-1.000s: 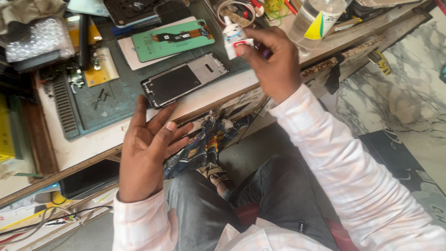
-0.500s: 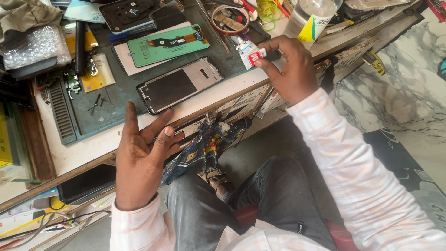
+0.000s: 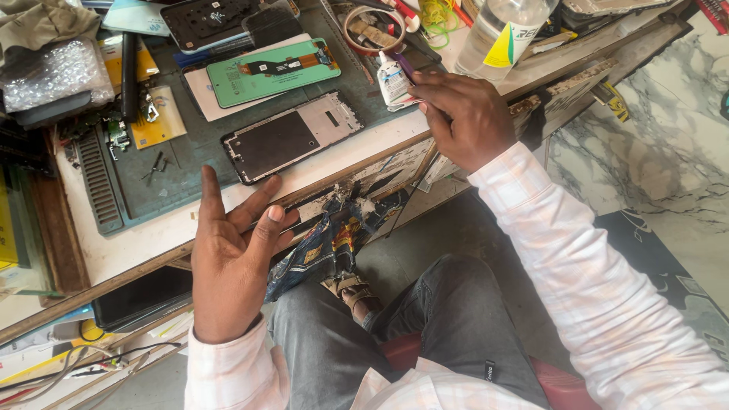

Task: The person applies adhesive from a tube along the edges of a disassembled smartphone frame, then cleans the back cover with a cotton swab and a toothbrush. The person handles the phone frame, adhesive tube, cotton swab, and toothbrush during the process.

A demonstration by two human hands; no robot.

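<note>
- Glue tube, small and white, stands on the mat near the counter's front edge, pinched at its side by the right hand, fingers closed on it.
- Left hand hovers at the front edge, palm up, fingers spread apart, holding nothing.
- Phone frame lies flat between the two hands, just beyond the left fingertips.
- Clear bottle stands past the right hand.

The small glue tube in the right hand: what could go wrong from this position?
1. The right hand holds the glue tube near the open phone frame; a stray drop might land on it.
2. The plastic bottle stands close behind and could be knocked.
3. The left hand hovers open, steadying nothing.
</note>
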